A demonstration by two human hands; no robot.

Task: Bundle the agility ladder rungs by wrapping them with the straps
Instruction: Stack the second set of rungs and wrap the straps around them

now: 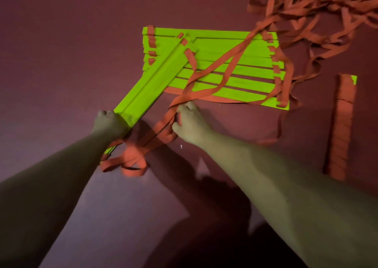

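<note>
- The left hand [106,122] is closed in a fist round the near end of a gathered stack of rungs [147,90]. The stack angles away from the person, and its far end lies over the spread rungs [235,63].
- The right hand [189,122], just beside the stack's near end, has its fingers curled round several orange straps [204,73]. These run from it up across the spread rungs.
- The spread rungs lie flat in a row on the dark red surface [61,43], out past both hands. None of the surface's edges show, so I cannot tell whether it is a floor or a counter.
- Loose strap loops [133,165] hang slack below the left wrist, and a strap tangle [327,8] is heaped at the far right.
- A wrapped bundle [341,128] lies on the right, well apart from the hands. It looks finished, with only a green tip bare.
- Judged step: early in the wrapping. The rungs are stacked and held, the straps are collected, and no turn round the stack is visible yet.
- The next move probably calls for taking up the slack, then passing the straps round the stack near the left hand's grip. The stack must stay squeezed so the rungs do not fan apart.
- Risk: the trailing straps may snag on the spread rungs.
</note>
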